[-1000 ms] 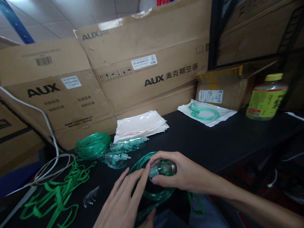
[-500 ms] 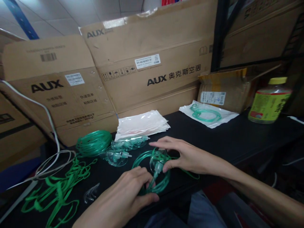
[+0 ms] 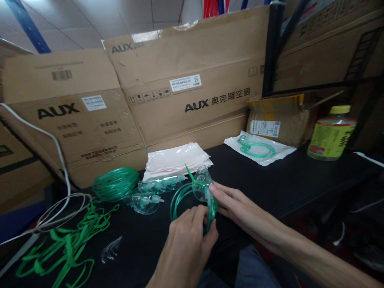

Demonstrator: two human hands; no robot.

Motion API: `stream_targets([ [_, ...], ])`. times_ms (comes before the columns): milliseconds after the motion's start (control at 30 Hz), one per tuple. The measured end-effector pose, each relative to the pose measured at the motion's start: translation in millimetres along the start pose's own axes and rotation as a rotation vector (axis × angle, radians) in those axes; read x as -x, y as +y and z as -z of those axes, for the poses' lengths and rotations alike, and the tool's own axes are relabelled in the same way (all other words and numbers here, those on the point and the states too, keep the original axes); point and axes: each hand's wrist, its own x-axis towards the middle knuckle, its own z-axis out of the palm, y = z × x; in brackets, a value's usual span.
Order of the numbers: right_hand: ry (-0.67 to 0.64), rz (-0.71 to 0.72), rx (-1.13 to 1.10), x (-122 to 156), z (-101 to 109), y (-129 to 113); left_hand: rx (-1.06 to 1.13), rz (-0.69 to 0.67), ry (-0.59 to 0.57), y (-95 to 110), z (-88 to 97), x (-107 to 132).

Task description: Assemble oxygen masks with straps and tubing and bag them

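My left hand (image 3: 193, 230) is closed around coiled green tubing (image 3: 179, 197), thumb and fingers pinching its near side. My right hand (image 3: 231, 202) grips a clear oxygen mask (image 3: 200, 188) from the right, its thumb on the mask by the pale connector. A green strap end sticks up from the mask toward the upper left. The fingertips of my right hand are partly hidden behind the mask and tubing. Left of the coil lie more clear masks (image 3: 147, 201) with connectors, some nested in a row.
A green tubing bundle (image 3: 116, 183), loose green straps (image 3: 64, 248) and small metal strips (image 3: 111, 250) lie left. White pouches (image 3: 177, 158) are stacked behind; a packaged mask set (image 3: 258, 149) lies right, near a yellow-capped bottle (image 3: 333, 132). Cardboard boxes (image 3: 162, 108) line the back.
My right hand has gone from spread above the mask to gripping it, and the mask is now tilted up. My left hand has moved right along with the tubing.
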Motion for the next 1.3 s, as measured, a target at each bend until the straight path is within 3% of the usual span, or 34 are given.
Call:
stream_targets([
  [133,0.011,-0.090,-0.131,-0.8,-8.1,4.0,-0.070,0.047,0.015,15.7,-11.0,-14.6],
  [267,0.135,-0.038,-0.125,-8.1,-5.4,6.8,-0.091,0.089,-0.027,23.6,-16.1,-23.8],
  [433,0.171,0.009,-0.085,-10.6,-0.1,3.3,-0.027,0.049,-0.009,21.1,-21.9,-17.4],
  [600,0.269,0.069,-0.014,-15.6,5.6,7.8,0.115,0.056,0.010,17.1,-6.4,-11.9],
  [733,0.345,0.108,0.055,-21.1,13.8,11.9,0.071,0.130,0.060,0.8,27.3,-36.3],
  [833,0.374,0.103,0.074,-22.0,17.7,11.5,-0.195,0.182,-0.058,-23.8,40.3,-74.1],
  [867,0.375,0.099,0.069,-21.7,18.1,11.1,-0.306,0.193,-0.152,-33.0,39.4,-87.8],
  [1033,0.356,0.087,0.037,-20.6,18.1,10.7,-0.409,0.179,-0.336,-70.6,11.7,-139.1],
  [1133,0.341,0.092,0.027,-21.1,19.6,13.1,-0.451,0.175,-0.413,-81.0,0.3,-150.2],
  [1300,0.320,0.100,0.004,-22.8,23.0,17.5,-0.494,0.161,-0.440,-83.1,1.4,-152.2],
])
